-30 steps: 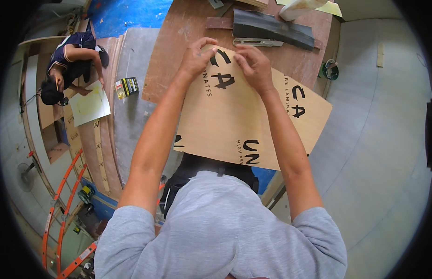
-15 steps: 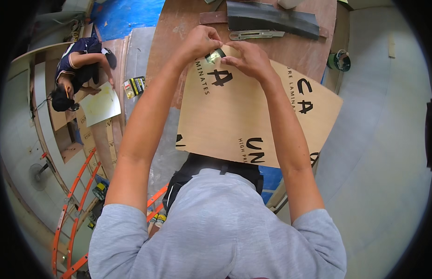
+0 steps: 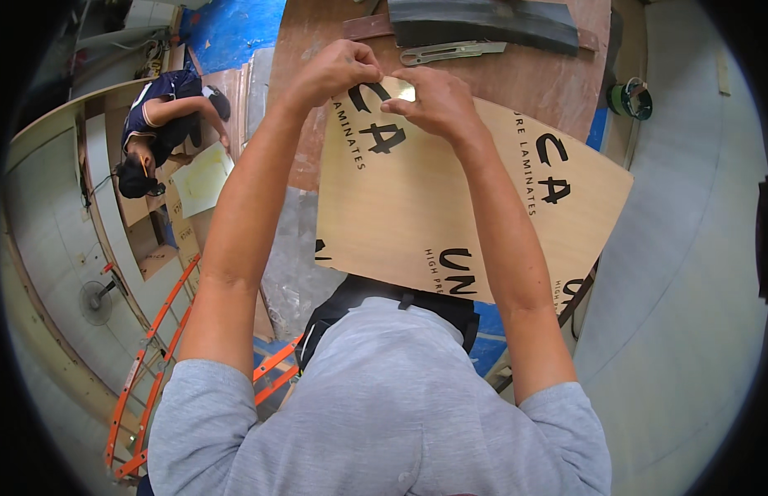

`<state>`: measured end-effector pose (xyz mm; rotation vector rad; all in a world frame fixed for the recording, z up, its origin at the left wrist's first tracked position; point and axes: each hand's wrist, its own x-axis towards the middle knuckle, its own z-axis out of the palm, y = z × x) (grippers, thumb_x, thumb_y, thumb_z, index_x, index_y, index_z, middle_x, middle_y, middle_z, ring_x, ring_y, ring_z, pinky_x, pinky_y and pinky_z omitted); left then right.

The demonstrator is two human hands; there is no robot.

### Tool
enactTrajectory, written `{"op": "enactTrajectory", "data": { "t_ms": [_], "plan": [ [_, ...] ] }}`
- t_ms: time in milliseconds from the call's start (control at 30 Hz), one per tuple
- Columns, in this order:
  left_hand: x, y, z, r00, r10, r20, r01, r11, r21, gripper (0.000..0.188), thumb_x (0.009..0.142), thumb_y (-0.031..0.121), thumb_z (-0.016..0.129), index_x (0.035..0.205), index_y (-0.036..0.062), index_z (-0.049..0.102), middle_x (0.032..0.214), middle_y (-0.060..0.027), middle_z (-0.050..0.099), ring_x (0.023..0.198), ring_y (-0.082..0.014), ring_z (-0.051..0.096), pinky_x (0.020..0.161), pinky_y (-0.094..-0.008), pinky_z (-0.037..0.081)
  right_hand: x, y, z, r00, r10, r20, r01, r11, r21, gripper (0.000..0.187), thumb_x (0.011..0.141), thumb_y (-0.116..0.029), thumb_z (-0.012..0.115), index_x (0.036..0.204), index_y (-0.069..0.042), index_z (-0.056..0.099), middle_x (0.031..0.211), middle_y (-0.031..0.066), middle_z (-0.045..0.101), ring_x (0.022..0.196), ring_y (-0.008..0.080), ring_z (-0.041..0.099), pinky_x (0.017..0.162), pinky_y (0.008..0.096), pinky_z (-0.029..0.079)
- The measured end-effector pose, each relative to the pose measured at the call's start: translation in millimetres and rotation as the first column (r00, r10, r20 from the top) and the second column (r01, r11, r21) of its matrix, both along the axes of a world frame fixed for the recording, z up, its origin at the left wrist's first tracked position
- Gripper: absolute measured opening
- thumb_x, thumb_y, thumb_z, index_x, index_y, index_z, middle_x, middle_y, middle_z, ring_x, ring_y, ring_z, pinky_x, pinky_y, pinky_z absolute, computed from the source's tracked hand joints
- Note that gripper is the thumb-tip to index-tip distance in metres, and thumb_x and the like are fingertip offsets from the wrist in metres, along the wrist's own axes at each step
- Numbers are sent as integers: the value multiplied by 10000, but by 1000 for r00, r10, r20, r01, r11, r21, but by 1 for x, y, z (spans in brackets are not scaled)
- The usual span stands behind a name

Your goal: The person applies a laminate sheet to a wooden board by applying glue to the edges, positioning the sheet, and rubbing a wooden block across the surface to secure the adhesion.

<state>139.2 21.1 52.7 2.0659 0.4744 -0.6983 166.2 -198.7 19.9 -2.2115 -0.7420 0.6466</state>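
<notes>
Across the table (image 3: 553, 91), before your waist, lay the printed tan sheet (image 3: 400, 207), its far corner between your hands and its near edge close to your body, probably to keep that corner within reach. Your left hand (image 3: 343, 70) had thumb and fingers drawn together at the corner, seemingly clamped on the sheet's thin edge, as fingertips allow fine control. Your right hand (image 3: 438, 99) was looser: thumb apart from forefinger, resting near the edge, perhaps to steady it. A shiny patch (image 3: 403, 89) showed between them; what it was, you could not tell from above.

Just beyond your fingers lay the knife (image 3: 453, 54), likely set down to be handy yet clear of the sheet. Behind it a black strip (image 3: 483, 25) sat on a reddish board (image 3: 367, 27). Off to your left, a co-worker (image 3: 165, 103) bent over a pale sheet (image 3: 204, 179).
</notes>
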Motion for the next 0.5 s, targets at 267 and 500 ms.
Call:
{"op": "enactTrajectory", "data": {
  "t_ms": [267,500],
  "plan": [
    [-8,5,-3,984,143,103,-129,984,-125,223,916,246,783,1017,47,772,900,-1,706,803,-87,627,688,-253,484,-5,-7,-6,993,-17,113,-1,986,164,549,804,-451,836,1265,-169,741,1129,110,762,1097,305,696,928,450,525],
    [-25,7,-15,973,38,226,-10,992,-126,118,913,37,763,1030,21,757,1011,-5,692,946,-116,661,815,-266,547,-8,-5,-18,984,-36,174,4,983,181,574,795,-501,826,1276,-200,739,1127,79,753,1056,310,689,904,440,535]
  ]
}}
